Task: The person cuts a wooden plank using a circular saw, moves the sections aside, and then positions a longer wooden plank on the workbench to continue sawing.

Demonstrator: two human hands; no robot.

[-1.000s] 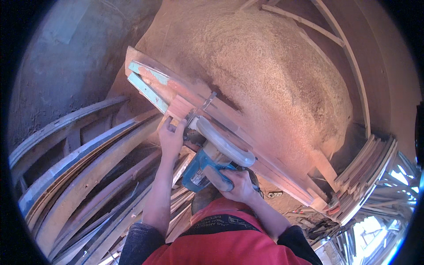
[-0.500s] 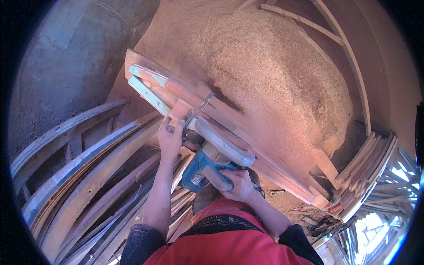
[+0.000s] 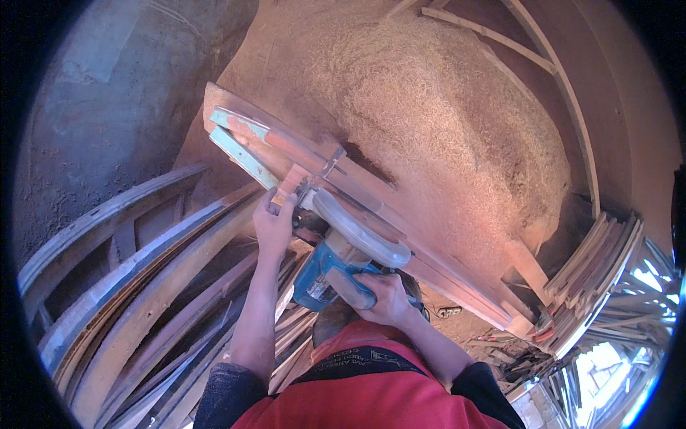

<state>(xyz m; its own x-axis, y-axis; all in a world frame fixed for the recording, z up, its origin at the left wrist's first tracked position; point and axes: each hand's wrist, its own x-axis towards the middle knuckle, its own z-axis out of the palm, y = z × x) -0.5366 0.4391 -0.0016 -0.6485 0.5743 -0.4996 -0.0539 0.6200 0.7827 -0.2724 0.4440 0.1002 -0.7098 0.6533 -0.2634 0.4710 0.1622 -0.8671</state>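
Sawdust-heaped workbench [image 3: 400,196]; planks [image 3: 300,154]

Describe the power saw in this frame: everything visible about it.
The handheld circular saw has a blue body and a curved grey blade guard. It sits tilted on long reddish planks beside a sawdust heap. The right hand grips its rear handle; the left hand holds a small wood piece at its front. The blade is hidden.

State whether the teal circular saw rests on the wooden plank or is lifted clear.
Resting on it: the teal circular saw sits against the wooden plank.

left hand [image 3: 274,227] reaches forward, fingers curled; right hand [image 3: 384,299] closed, wrist bent
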